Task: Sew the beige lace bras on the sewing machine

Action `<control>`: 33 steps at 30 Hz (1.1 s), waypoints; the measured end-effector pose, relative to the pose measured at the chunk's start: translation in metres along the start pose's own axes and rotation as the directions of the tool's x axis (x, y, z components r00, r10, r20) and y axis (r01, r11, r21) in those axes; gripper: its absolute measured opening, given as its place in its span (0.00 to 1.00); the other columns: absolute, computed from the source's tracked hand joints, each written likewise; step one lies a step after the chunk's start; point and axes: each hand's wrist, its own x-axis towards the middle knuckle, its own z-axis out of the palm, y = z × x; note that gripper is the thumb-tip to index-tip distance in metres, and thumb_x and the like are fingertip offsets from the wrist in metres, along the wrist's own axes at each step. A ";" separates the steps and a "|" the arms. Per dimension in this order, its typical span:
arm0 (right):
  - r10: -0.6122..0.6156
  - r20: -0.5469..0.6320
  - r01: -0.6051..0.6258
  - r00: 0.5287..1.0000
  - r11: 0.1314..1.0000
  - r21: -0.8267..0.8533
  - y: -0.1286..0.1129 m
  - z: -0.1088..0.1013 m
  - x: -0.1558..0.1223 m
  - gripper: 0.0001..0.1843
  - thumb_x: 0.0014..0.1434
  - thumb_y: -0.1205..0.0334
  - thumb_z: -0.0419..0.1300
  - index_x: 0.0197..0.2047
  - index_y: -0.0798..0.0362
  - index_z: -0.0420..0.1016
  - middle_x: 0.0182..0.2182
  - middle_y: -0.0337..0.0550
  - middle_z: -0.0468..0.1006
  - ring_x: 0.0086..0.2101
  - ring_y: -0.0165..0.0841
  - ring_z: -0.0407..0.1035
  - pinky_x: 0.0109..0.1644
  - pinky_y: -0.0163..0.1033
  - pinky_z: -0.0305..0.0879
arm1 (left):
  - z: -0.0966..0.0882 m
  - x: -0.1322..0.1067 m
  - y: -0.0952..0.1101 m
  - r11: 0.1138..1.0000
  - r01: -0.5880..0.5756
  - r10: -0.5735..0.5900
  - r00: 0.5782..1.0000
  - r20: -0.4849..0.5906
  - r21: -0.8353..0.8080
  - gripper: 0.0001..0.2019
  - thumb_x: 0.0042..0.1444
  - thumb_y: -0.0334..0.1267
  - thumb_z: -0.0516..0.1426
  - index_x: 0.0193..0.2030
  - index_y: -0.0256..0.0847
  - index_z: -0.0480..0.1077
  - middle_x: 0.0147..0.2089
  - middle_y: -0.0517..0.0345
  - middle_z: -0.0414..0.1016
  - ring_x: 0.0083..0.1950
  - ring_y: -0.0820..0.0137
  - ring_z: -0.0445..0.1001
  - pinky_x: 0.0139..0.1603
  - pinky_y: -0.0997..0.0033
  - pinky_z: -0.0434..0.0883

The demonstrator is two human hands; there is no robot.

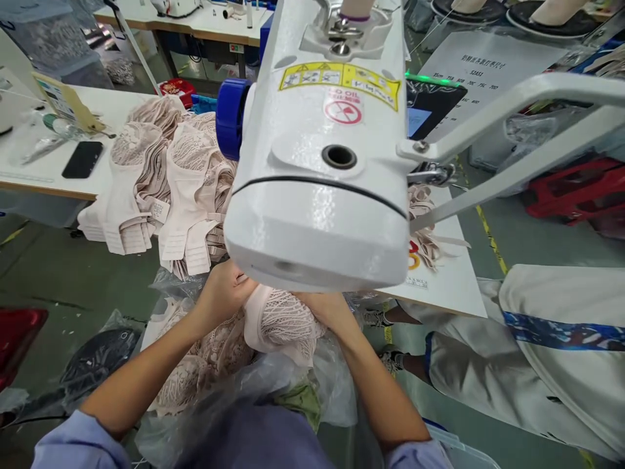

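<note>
A beige lace bra [288,322] is between my two hands, just below the front of the white sewing machine [317,228]. My left hand [227,290] is closed at its left edge, with curled fingers partly behind the machine head. My right hand [329,309] grips the bra's upper right side; its fingertips are hidden by the fabric and the machine. More lace bras [195,365] lie in my lap on clear plastic [234,397]. The needle area is hidden by the machine head.
Stacks of beige bras [129,176] hang over the table edge at left, near a black phone [83,160]. Beige straps [427,244] lie on the right tabletop [456,273]. A person in light trousers [469,352] is close on the right. A white metal arm [512,130] juts right.
</note>
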 end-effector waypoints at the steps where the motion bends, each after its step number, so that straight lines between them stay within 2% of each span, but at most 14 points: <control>1: -0.005 0.005 0.005 1.000 1.000 -0.009 0.000 0.000 0.001 0.18 0.59 0.46 0.63 0.26 0.51 0.76 0.23 0.39 0.75 0.37 0.42 0.73 0.41 0.41 0.69 | 0.000 0.000 0.000 1.000 -0.005 0.005 1.000 0.002 0.007 0.07 0.57 0.39 0.57 0.30 0.42 0.72 0.25 0.61 0.73 0.33 0.64 0.73 0.37 0.67 0.71; 4: -0.004 0.010 0.004 1.000 1.000 -0.017 0.000 0.000 0.003 0.18 0.59 0.47 0.64 0.26 0.51 0.76 0.22 0.39 0.75 0.39 0.43 0.74 0.45 0.43 0.70 | 0.000 0.001 -0.001 1.000 -0.013 0.013 1.000 0.019 0.017 0.08 0.57 0.40 0.57 0.29 0.42 0.71 0.23 0.61 0.72 0.31 0.65 0.72 0.35 0.68 0.71; 7: 0.009 0.009 -0.009 1.000 1.000 0.005 0.005 0.001 0.005 0.19 0.58 0.43 0.64 0.28 0.51 0.76 0.25 0.40 0.77 0.41 0.44 0.74 0.47 0.44 0.70 | 0.000 0.002 0.001 1.000 -0.020 0.019 0.999 0.049 0.015 0.09 0.59 0.41 0.55 0.30 0.42 0.72 0.25 0.61 0.73 0.31 0.65 0.72 0.34 0.69 0.70; 9: 0.024 0.003 -0.024 1.000 0.999 0.045 0.014 0.003 0.005 0.23 0.56 0.37 0.64 0.32 0.51 0.78 0.31 0.43 0.80 0.42 0.45 0.75 0.50 0.46 0.70 | -0.001 0.002 0.002 1.000 -0.021 0.020 0.999 0.051 0.007 0.10 0.59 0.41 0.53 0.33 0.41 0.73 0.27 0.61 0.74 0.32 0.65 0.73 0.35 0.69 0.69; 11: 0.021 0.022 -0.024 1.000 0.991 0.129 0.030 0.007 0.003 0.33 0.52 0.29 0.63 0.43 0.52 0.78 0.41 0.47 0.82 0.46 0.46 0.74 0.55 0.48 0.69 | -0.003 0.002 0.002 1.000 -0.009 0.008 0.999 0.044 0.006 0.09 0.59 0.41 0.54 0.35 0.41 0.73 0.26 0.61 0.73 0.32 0.66 0.72 0.35 0.69 0.69; 14: -0.031 0.157 -0.019 0.987 0.952 0.305 0.064 0.014 -0.005 0.54 0.46 0.17 0.56 0.61 0.52 0.70 0.56 0.54 0.76 0.59 0.48 0.68 0.66 0.50 0.59 | -0.008 0.002 0.002 0.999 0.026 -0.027 0.998 0.048 0.025 0.07 0.57 0.41 0.56 0.33 0.41 0.71 0.21 0.64 0.67 0.29 0.68 0.69 0.33 0.71 0.67; 16: -0.060 0.318 -0.058 0.946 0.935 0.350 0.085 0.018 -0.014 0.58 0.43 0.18 0.59 0.66 0.52 0.66 0.60 0.56 0.73 0.64 0.49 0.61 0.70 0.52 0.53 | -0.012 0.002 0.001 0.998 0.037 -0.039 0.998 0.045 0.043 0.07 0.57 0.40 0.56 0.31 0.41 0.70 0.20 0.64 0.63 0.27 0.69 0.65 0.31 0.72 0.64; 18: -0.044 0.457 -0.114 0.888 0.943 0.311 0.099 0.021 -0.024 0.53 0.43 0.27 0.69 0.63 0.53 0.70 0.58 0.56 0.75 0.64 0.50 0.63 0.71 0.54 0.51 | -0.015 0.001 0.001 0.997 0.046 -0.049 0.998 0.035 0.062 0.07 0.57 0.39 0.55 0.29 0.41 0.67 0.19 0.65 0.59 0.25 0.71 0.61 0.30 0.72 0.61; 20: -0.005 0.502 -0.172 0.865 0.936 0.306 0.106 0.022 -0.034 0.45 0.43 0.37 0.74 0.59 0.53 0.74 0.54 0.54 0.79 0.59 0.49 0.68 0.70 0.55 0.54 | -0.016 0.000 -0.001 0.995 0.056 -0.058 0.998 0.029 0.080 0.08 0.58 0.39 0.55 0.28 0.42 0.64 0.18 0.66 0.55 0.24 0.72 0.58 0.28 0.73 0.57; 23: 0.066 0.444 -0.271 0.894 0.868 0.416 0.104 0.020 -0.047 0.38 0.48 0.39 0.73 0.56 0.54 0.76 0.47 0.52 0.82 0.51 0.45 0.75 0.63 0.54 0.64 | -0.015 -0.004 -0.005 0.994 0.061 -0.064 0.998 0.027 0.092 0.09 0.59 0.40 0.54 0.28 0.42 0.63 0.19 0.67 0.53 0.24 0.73 0.56 0.27 0.72 0.53; 25: 0.106 0.448 -0.327 0.888 0.831 0.450 0.100 0.019 -0.055 0.33 0.51 0.40 0.71 0.52 0.54 0.78 0.42 0.50 0.83 0.45 0.43 0.77 0.57 0.51 0.70 | -0.014 -0.006 -0.007 0.994 0.065 -0.069 0.997 0.044 0.083 0.10 0.61 0.41 0.55 0.29 0.42 0.64 0.20 0.66 0.56 0.24 0.73 0.58 0.27 0.72 0.53; 28: 0.163 0.448 -0.382 0.879 0.804 0.456 0.098 0.016 -0.065 0.27 0.52 0.39 0.70 0.41 0.55 0.81 0.34 0.48 0.84 0.36 0.40 0.78 0.48 0.47 0.73 | -0.012 -0.008 -0.007 0.995 0.068 -0.072 0.995 0.065 0.068 0.10 0.62 0.41 0.55 0.30 0.41 0.64 0.22 0.66 0.58 0.24 0.74 0.58 0.27 0.73 0.54; 31: 0.252 0.330 -0.395 0.910 0.769 0.502 0.099 0.015 -0.076 0.28 0.48 0.35 0.70 0.33 0.55 0.81 0.27 0.46 0.83 0.27 0.37 0.76 0.37 0.42 0.73 | -0.012 -0.010 -0.005 0.995 0.052 -0.055 0.998 0.040 0.080 0.09 0.62 0.41 0.55 0.32 0.41 0.65 0.22 0.66 0.59 0.24 0.74 0.58 0.27 0.73 0.54; 33: 0.296 0.225 -0.372 0.928 0.752 0.545 0.099 0.014 -0.083 0.29 0.46 0.34 0.70 0.31 0.54 0.80 0.27 0.47 0.83 0.26 0.37 0.75 0.35 0.41 0.72 | -0.013 -0.011 -0.006 0.995 0.044 -0.048 0.998 0.038 0.090 0.09 0.63 0.41 0.55 0.33 0.41 0.66 0.23 0.65 0.61 0.25 0.73 0.60 0.26 0.73 0.55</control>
